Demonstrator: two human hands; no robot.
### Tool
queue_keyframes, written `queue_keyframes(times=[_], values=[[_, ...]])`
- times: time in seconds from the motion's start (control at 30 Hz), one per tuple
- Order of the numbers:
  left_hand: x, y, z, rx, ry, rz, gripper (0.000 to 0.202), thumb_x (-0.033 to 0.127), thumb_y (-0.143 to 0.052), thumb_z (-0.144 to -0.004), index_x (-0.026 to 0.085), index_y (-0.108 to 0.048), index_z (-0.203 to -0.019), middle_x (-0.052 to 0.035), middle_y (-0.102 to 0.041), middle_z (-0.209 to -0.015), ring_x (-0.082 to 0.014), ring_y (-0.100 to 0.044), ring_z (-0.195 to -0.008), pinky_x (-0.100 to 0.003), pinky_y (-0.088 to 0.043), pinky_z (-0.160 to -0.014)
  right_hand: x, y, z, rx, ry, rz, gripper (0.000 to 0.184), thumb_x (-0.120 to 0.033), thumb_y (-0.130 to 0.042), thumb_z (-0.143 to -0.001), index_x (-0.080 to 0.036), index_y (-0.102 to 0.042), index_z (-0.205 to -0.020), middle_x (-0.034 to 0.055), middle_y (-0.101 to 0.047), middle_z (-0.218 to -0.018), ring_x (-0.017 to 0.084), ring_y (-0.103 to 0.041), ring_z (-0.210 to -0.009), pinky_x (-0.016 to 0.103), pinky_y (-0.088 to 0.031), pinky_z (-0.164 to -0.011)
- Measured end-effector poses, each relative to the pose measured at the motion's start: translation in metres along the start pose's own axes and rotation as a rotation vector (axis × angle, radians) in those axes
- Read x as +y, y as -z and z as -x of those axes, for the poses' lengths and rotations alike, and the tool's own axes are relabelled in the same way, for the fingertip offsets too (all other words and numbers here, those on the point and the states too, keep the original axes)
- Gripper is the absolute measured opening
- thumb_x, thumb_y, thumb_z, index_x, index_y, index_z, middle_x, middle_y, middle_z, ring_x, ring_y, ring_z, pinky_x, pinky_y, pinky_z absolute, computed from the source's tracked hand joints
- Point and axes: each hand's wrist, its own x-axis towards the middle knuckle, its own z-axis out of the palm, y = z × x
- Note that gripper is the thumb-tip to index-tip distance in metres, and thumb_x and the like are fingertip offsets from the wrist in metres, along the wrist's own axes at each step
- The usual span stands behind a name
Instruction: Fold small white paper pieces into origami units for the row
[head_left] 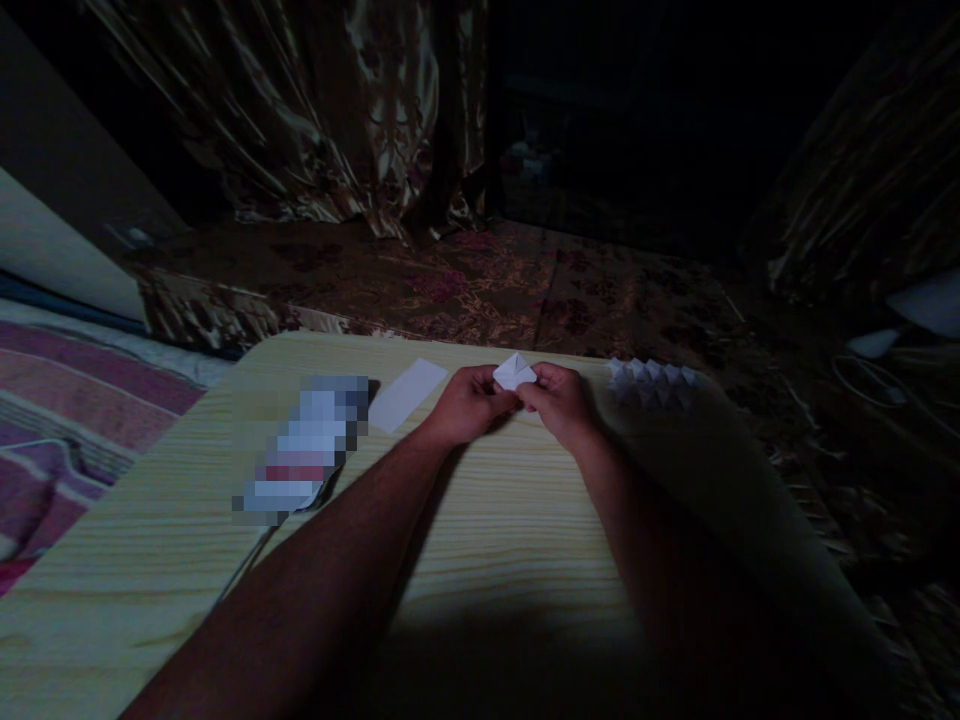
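Between my two hands is a small folded piece of white paper [514,372], its pointed top facing away from me and creases meeting near the middle. My left hand [474,402] pinches its left side, thumb toward the near edge. On the right side, my right hand [553,400] grips it with the thumb pressed on the front. Left of my left hand lies a flat strip of white paper [409,394]. Several folded white paper pieces [651,384] stand in rows to the right of my right hand.
A blurred-out phone-like device [304,450] with a cable lies on the left of the wooden table [517,560]. Beyond the far edge is a ledge with patterned cloth [450,285] below curtains [405,110]. Striped bedding [67,400] is at the left. The right side is dark.
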Motion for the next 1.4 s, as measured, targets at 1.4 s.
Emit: queue_keyframes(times=[1.4], values=[[0.0,0.004,-0.002,0.056,-0.038,0.037,0.011,0.021,-0.067,-0.071,0.012,-0.062,-0.072,-0.0012,-0.062,-0.062,-0.0085,-0.049,-0.05,-0.022,-0.036,-0.05,0.009,0.001,-0.002,-0.037,0.008,-0.113,0.009,-0.023,-0.059,-0.067,-0.017,-0.055,-0.062,-0.002,-0.06,-0.055,0.009,-0.051,-0.048,0.022,-0.038,-0.049]])
